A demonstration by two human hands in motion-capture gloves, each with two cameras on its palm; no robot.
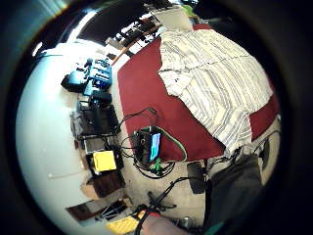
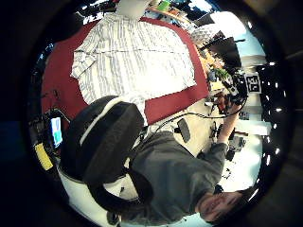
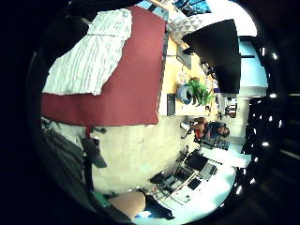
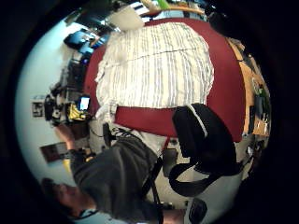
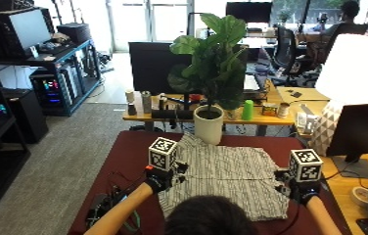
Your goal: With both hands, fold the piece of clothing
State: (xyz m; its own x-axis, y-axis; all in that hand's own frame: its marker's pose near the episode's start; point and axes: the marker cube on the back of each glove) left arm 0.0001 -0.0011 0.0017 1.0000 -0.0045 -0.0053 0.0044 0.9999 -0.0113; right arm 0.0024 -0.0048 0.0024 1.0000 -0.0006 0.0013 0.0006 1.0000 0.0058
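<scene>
The work surface is a table covered in dark red, and the person's head sits at its near edge in the outside view. The left hand hangs above the table at the left border of the striped shirt; the right hand is raised at the shirt's right border. Whether either hand's fingers are straight or curled cannot be told, and no cloth is seen pinched in either. The shirt lies spread flat between the two hands, white with thin dark stripes, its hem toward the person and its collar end away from them. One short sleeve juts out on the left-hand side. In the left thumb-side view the near hem reaches the table's near edge. Bare red cloth shows outward of each hand: a broad strip beyond the left hand and a narrower strip beyond the right hand. Beyond the shirt's far end, touching or just beside it, stands a white pot holding a large-leafed plant at the table's far edge. Outward of the right hand a dark monitor rises from an adjoining wooden desk, with a white lamp shade farther back. Behind the pot a long wooden desk carries bottles and a green cup. On the left-hand side grey carpet runs to a rack of equipment.
</scene>
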